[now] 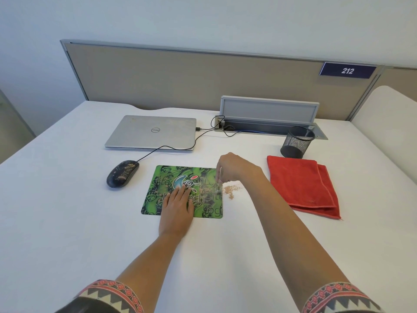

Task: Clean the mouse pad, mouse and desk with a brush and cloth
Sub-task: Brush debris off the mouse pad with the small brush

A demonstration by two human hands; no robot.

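Observation:
A green patterned mouse pad [158, 188] lies on the white desk [67, 199]. My left hand [177, 208] presses flat on the pad's near middle, fingers straight. My right hand [234, 167] grips a small brush [218, 184] whose blurred bristles meet the pad's right edge. A little heap of tan crumbs [231, 190] sits on the desk just right of the pad. A black mouse [122, 173] speckled with crumbs rests left of the pad. To the right lies a folded red cloth [302, 184].
A shut silver laptop [151, 133] lies behind the pad, the mouse cable running to it. A black mesh pen cup [297, 142] stands behind the cloth, before an open cable tray [268, 118]. A beige partition [180, 80] closes the desk's far side.

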